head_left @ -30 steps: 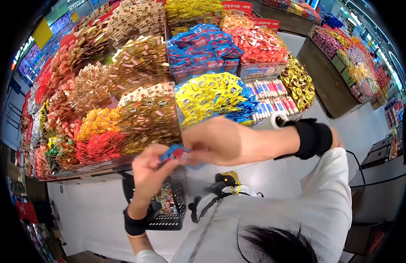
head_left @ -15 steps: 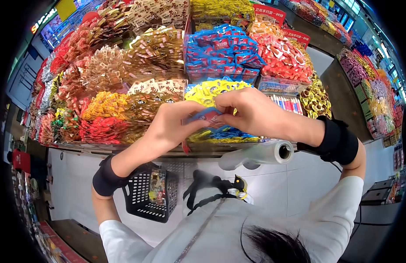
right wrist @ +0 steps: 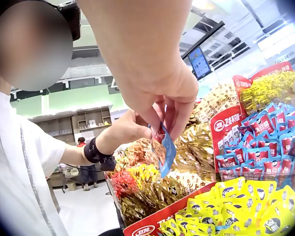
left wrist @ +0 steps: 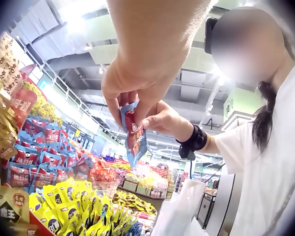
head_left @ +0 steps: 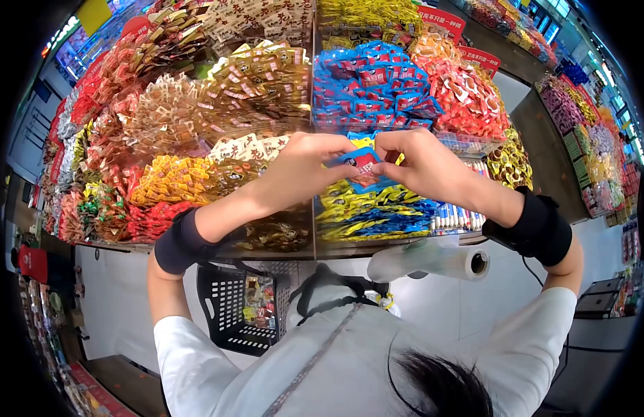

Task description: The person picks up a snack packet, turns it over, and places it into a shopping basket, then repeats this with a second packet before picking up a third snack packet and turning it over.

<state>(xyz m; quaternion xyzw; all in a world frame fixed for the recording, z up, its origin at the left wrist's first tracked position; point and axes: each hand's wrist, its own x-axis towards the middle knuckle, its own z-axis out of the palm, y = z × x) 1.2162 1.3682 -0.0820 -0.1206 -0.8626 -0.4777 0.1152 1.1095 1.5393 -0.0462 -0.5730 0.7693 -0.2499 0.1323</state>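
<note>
Between both hands is one small blue and red packet (head_left: 364,169), held flat above the yellow packets (head_left: 367,208). The left hand (head_left: 301,167) pinches its left edge and the right hand (head_left: 423,167) pinches the right edge. In the left wrist view the packet (left wrist: 135,135) hangs from the left fingers, with the right hand (left wrist: 164,120) touching its far side. The right wrist view shows the packet (right wrist: 163,150) edge-on below the right hand's fingers. A pile of similar blue and red packets (head_left: 371,80) lies behind the hands.
Bins of brown (head_left: 259,80), orange (head_left: 172,179) and red packets (head_left: 158,219) fill the left. A roll of clear bags (head_left: 433,260) stands out at the counter's front edge. Below it on the left is a black basket (head_left: 221,306) with packets inside. Another display (head_left: 544,146) stands right.
Both hands, still holding the packet, have moved right and away from the body over the yellow packets. The packet's printed face now shows more plainly, and the view has shifted.
</note>
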